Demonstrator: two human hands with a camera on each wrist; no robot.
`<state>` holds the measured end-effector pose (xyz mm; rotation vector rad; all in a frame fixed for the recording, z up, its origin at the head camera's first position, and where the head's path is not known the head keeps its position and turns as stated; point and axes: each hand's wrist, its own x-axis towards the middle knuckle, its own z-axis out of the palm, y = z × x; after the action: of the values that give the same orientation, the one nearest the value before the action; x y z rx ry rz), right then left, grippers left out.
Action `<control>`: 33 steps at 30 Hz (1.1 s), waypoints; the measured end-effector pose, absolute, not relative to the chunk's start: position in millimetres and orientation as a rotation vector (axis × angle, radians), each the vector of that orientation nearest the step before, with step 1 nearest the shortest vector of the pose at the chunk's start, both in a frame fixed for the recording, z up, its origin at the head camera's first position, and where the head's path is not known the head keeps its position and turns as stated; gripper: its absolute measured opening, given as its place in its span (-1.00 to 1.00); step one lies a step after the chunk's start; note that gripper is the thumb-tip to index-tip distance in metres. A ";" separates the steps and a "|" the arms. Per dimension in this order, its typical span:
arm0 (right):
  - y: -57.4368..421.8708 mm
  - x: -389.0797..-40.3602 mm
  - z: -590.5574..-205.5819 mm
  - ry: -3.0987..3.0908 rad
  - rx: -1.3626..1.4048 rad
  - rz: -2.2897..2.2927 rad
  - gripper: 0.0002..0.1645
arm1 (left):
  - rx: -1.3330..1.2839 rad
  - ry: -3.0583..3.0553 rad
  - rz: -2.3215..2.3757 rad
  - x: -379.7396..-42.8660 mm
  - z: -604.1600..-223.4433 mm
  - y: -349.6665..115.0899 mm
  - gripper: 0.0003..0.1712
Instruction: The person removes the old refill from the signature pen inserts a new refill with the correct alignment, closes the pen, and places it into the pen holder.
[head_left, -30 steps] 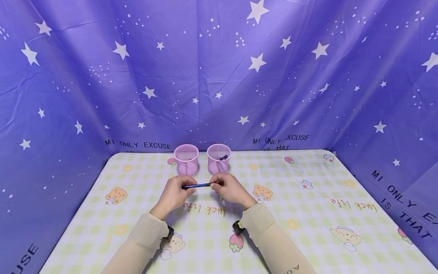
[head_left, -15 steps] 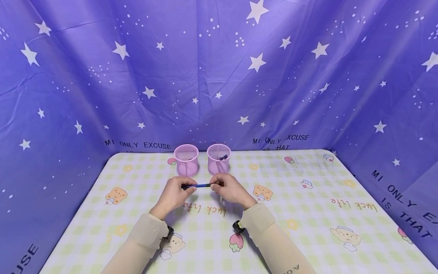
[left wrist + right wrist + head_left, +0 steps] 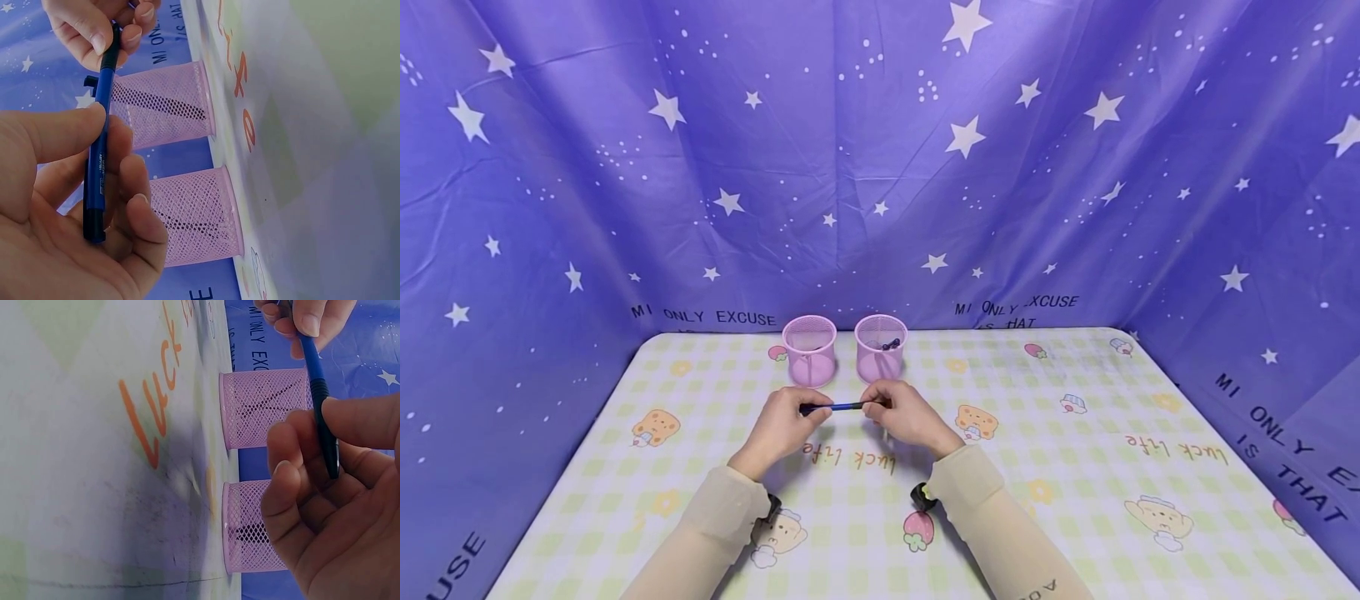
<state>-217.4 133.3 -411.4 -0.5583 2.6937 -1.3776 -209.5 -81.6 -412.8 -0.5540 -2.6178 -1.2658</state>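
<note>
Both hands hold one pen (image 3: 847,407), blue-barrelled with a black grip section, lying nearly level above the table in the head view. My left hand (image 3: 781,427) pinches the blue barrel between thumb and fingers; its black end (image 3: 94,228) shows over the curled fingers in the left wrist view. With thumb and fingers, my right hand (image 3: 910,417) pinches the black grip section (image 3: 322,415), and the tip end points in over the palm. Just beyond the hands stand two pink mesh cups, a left cup (image 3: 809,367) and a right cup (image 3: 880,365).
Dark slender items show through the mesh of both cups, and dark ends (image 3: 891,344) are visible inside the right one. A checked tablecloth with cartoon prints covers the table (image 3: 1037,533). Purple star-patterned curtains (image 3: 880,167) enclose the back and sides.
Both hands keep their hold on the pen in almost the same place. The left hand's fingers have shifted very slightly; the cups have not moved.
</note>
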 end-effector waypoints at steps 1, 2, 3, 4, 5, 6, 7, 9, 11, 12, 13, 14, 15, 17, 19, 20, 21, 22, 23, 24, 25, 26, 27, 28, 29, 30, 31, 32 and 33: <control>133.2 -217.5 -411.5 2.695 -0.554 -1.376 -0.93 | -0.554 -2.615 -1.268 -209.6 -413.0 -81.6 -0.90; 133.2 -217.3 -411.1 2.696 -0.555 -1.377 -0.93 | -0.553 -2.612 -1.265 -209.6 -413.2 -81.6 -0.88; 133.1 -217.2 -410.8 2.698 -0.554 -1.376 -0.93 | -0.552 -2.608 -1.259 -209.6 -413.5 -81.6 -0.85; 133.1 -217.0 -410.7 2.700 -0.553 -1.375 -0.93 | -0.551 -2.602 -1.250 -209.8 -414.0 -81.6 -0.82; 133.2 -217.0 -410.3 2.700 -0.558 -1.377 -0.93 | -0.551 -2.595 -1.240 -209.9 -414.4 -81.6 -0.78; 133.1 -217.0 -410.2 2.701 -0.560 -1.376 -0.93 | -0.547 -2.589 -1.234 -210.0 -414.6 -81.6 -0.76; 133.1 -217.0 -410.3 2.702 -0.561 -1.374 -0.93 | -0.543 -2.581 -1.228 -209.9 -414.7 -81.6 -0.74; 133.0 -217.4 -410.8 2.703 -0.564 -1.373 -0.93 | -0.537 -2.569 -1.218 -209.6 -414.5 -81.6 -0.74; 132.8 -218.0 -411.2 2.703 -0.569 -1.372 -0.93 | -0.532 -2.561 -1.220 -209.5 -414.1 -81.4 -0.75; 132.7 -218.2 -411.5 2.704 -0.567 -1.370 -0.93 | -0.529 -2.559 -1.224 -209.3 -413.8 -81.4 -0.75; 132.7 -218.4 -411.8 2.705 -0.567 -1.370 -0.93 | -0.531 -2.557 -1.226 -209.2 -413.6 -81.4 -0.76; 132.6 -218.6 -411.9 2.705 -0.568 -1.370 -0.94 | -0.532 -2.557 -1.227 -209.3 -413.6 -81.4 -0.76; 132.7 -218.7 -412.0 2.705 -0.569 -1.370 -0.94 | -0.533 -2.557 -1.227 -209.4 -413.6 -81.4 -0.76; 132.7 -218.7 -412.1 2.706 -0.572 -1.368 -0.94 | -0.536 -2.558 -1.230 -209.5 -413.6 -81.5 -0.76; 132.8 -218.6 -411.9 2.705 -0.574 -1.369 -0.94 | -0.537 -2.559 -1.234 -209.6 -413.7 -81.6 -0.77; 132.8 -218.5 -411.9 2.705 -0.574 -1.368 -0.94 | -0.538 -2.560 -1.235 -209.8 -413.8 -81.7 -0.77; 132.9 -218.5 -411.8 2.706 -0.572 -1.368 -0.94 | -0.539 -2.562 -1.238 -209.9 -414.0 -81.8 -0.78; 132.9 -218.3 -411.4 2.706 -0.573 -1.369 -0.94 | -0.539 -2.564 -1.244 -210.0 -414.0 -82.0 -0.79; 132.9 -218.3 -411.3 2.707 -0.572 -1.370 -0.94 | -0.540 -2.567 -1.250 -210.0 -414.0 -82.1 -0.80; 133.0 -218.1 -411.1 2.708 -0.573 -1.372 -0.94 | -0.539 -2.571 -1.255 -210.1 -414.0 -82.2 -0.81; 133.0 -218.1 -411.1 2.709 -0.574 -1.371 -0.94 | -0.539 -2.577 -1.259 -209.9 -413.8 -82.3 -0.82; 133.2 -218.3 -411.6 2.708 -0.578 -1.372 -0.94 | -0.537 -2.582 -1.264 -209.7 -413.5 -82.3 -0.83; 133.4 -218.3 -412.0 2.707 -0.585 -1.372 -0.94 | -0.534 -2.589 -1.267 -209.4 -413.2 -82.4 -0.85; 133.5 -218.3 -412.2 2.706 -0.586 -1.370 -0.94 | -0.532 -2.595 -1.270 -209.1 -412.8 -82.4 -0.86; 133.6 -218.4 -412.6 2.706 -0.585 -1.367 -0.94 | -0.532 -2.601 -1.270 -208.8 -412.3 -82.3 -0.87; 133.9 -218.3 -412.7 2.705 -0.585 -1.368 -0.93 | -0.535 -2.607 -1.269 -208.8 -412.1 -82.4 -0.90; 134.2 -218.4 -412.8 2.705 -0.582 -1.368 -0.93 | -0.537 -2.611 -1.269 -208.7 -411.7 -82.3 -0.91; 134.6 -218.4 -412.7 2.704 -0.580 -1.371 -0.93 | -0.540 -2.614 -1.270 -208.8 -411.4 -82.2 -0.93; 134.7 -218.3 -412.4 2.703 -0.573 -1.373 -0.92 | -0.541 -2.618 -1.268 -208.9 -411.3 -82.2 -0.94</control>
<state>-218.3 134.7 -412.4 -0.5732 2.7028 -1.3728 -208.9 -82.2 -411.3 -0.5406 -2.6175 -1.2685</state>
